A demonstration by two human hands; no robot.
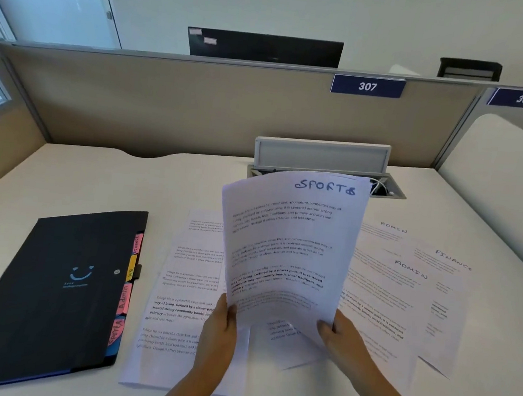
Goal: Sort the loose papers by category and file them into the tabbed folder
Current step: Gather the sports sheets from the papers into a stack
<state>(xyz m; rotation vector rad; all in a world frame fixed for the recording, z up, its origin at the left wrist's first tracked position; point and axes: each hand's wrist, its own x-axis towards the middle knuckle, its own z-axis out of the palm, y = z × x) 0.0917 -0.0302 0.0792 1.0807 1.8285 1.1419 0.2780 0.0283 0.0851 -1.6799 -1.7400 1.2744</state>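
White sheets headed SPORTS (287, 249) stand upright over the middle of the desk (63, 170), the left hand (219, 329) pinching the bottom left corner and the right hand (339, 335) gripping the bottom right. The thin stack bows, so a page could slide loose and mix with the papers lying flat beneath. ADMIN and FINANCE sheets (406, 277) overlap toward the right edge; another pile (184, 302) lies beside the closed black tabbed folder (50, 288) near the left edge. Bare desk remains behind the folder and along the front edge.
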